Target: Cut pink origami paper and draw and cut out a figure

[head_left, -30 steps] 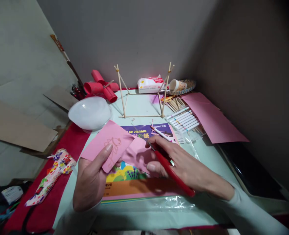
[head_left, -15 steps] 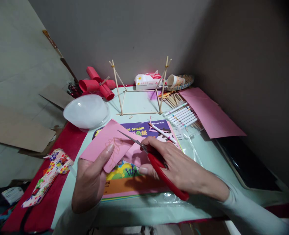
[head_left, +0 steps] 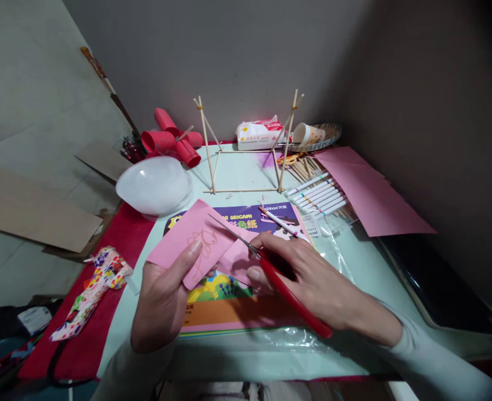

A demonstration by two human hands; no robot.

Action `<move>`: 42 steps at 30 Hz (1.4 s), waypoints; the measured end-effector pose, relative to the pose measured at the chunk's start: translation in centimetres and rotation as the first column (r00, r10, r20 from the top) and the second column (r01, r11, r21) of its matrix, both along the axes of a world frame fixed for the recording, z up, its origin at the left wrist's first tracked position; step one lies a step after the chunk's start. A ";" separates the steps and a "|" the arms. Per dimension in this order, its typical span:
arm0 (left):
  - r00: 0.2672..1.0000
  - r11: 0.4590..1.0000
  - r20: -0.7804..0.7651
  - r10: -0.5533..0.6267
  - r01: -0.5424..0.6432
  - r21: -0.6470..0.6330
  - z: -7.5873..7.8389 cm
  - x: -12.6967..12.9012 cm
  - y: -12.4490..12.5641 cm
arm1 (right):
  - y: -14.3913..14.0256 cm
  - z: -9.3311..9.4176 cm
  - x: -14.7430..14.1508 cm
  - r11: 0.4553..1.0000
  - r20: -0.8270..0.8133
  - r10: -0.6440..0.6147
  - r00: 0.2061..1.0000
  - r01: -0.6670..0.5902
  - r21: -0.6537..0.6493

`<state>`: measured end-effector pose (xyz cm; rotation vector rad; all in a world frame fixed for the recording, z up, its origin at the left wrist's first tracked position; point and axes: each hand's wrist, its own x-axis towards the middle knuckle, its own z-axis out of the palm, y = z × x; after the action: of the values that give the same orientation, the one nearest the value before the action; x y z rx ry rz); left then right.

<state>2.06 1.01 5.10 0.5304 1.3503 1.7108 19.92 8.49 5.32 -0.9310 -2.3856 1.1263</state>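
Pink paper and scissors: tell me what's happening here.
A person sits at a craft table. The left hand holds up a pink paper with a flower outline drawn on it. The right hand grips red-handled scissors, blades open at the paper's edge. An origami paper pack lies underneath; markers and a stick frame stand behind.

The desk [head_left: 237,172] has a pale green top with a red cloth [head_left: 116,239] along its left edge. Directly under both hands lies an origami paper pack [head_left: 237,317] in clear wrap. Beyond the right hand [head_left: 313,284] lie a row of markers [head_left: 316,195] and a large pink sheet [head_left: 367,192]. Beyond the left hand [head_left: 162,301] stands an upturned white bowl [head_left: 154,186]. Farther back stand a stick frame [head_left: 246,150], red paper tubes [head_left: 173,142], a tissue pack [head_left: 258,135] and a paper plate [head_left: 325,136].
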 end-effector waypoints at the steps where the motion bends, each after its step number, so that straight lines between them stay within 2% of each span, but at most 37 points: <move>1: 1.000 1.000 -0.003 -0.004 0.004 0.005 0.0 0.0 0.0 | 0.0 -0.1 0.0 1.000 -0.002 0.001 1.000 -0.001 0.007; 7: 1.000 1.000 0.016 0.003 -0.003 0.013 -0.8 -0.3 -0.1 | 0.2 -0.7 0.1 1.000 0.012 0.024 1.000 -0.024 0.009; 13: 1.000 1.000 0.026 -0.007 0.007 -0.025 -1.5 -0.6 -0.2 | 0.3 -0.6 0.2 0.996 0.054 0.056 0.997 -0.052 -0.076; 18: 0.998 0.998 0.069 -0.004 0.009 -0.065 -1.6 -0.8 -0.4 | 0.1 -0.5 -0.1 0.999 0.081 0.034 0.996 -0.031 -0.036; 26: 0.988 0.995 0.128 -0.088 0.093 -0.032 -0.1 0.0 -0.1 | -0.1 -0.5 -0.2 0.998 0.075 0.042 0.996 -0.039 -0.045; 31: 0.988 0.988 0.092 -0.128 0.135 -0.079 -1.1 -0.3 -0.2 | -0.3 -0.7 -0.2 0.996 0.042 0.057 0.998 -0.054 -0.077; 34: 0.979 0.984 0.133 -0.153 0.164 -0.075 -1.7 -0.5 -0.3 | -0.2 -0.8 -0.2 0.990 0.030 0.089 0.996 -0.085 -0.109; 37: 0.969 0.983 0.172 -0.175 0.182 -0.029 -1.7 -0.5 -0.3 | -0.1 -0.6 -0.1 0.994 0.062 0.081 0.995 -0.076 -0.078; 42: 0.955 0.966 0.181 -0.236 0.251 -0.061 -1.0 -0.3 -0.4 | -0.2 -0.2 0.1 0.996 0.137 0.077 0.988 -0.069 -0.063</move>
<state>1.73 0.60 4.14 0.4688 1.1748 1.4575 20.01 8.28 5.16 -0.9781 -2.5292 1.2001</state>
